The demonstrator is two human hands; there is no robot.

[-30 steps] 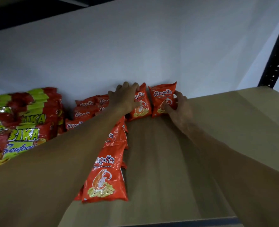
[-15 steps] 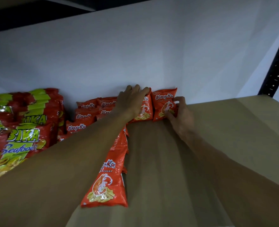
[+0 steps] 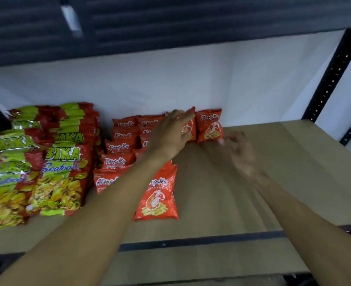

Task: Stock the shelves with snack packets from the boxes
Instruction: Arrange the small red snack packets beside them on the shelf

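Small orange-red prawn cracker packets stand in rows on the brown shelf board (image 3: 263, 182). The back right packet (image 3: 210, 125) stands upright against the white wall. My left hand (image 3: 171, 133) reaches over the rows, its straight fingers resting on the packet (image 3: 191, 129) just left of that one. My right hand (image 3: 239, 150) hovers, blurred, just right of and in front of the back right packet, fingers loose and holding nothing. A front packet (image 3: 157, 195) of the same kind stands near the shelf's edge, under my left forearm.
Large red and green seafood snack bags (image 3: 55, 162) fill the shelf's left side. A black perforated upright (image 3: 333, 73) rises at the right rear. The dark shelf underside (image 3: 170, 23) hangs overhead. A black front rail (image 3: 201, 241) edges the board.
My right hand has let go of the back right packet and drawn back toward me. My left hand stays on the neighbouring packet. The camera has pulled back and tilted.
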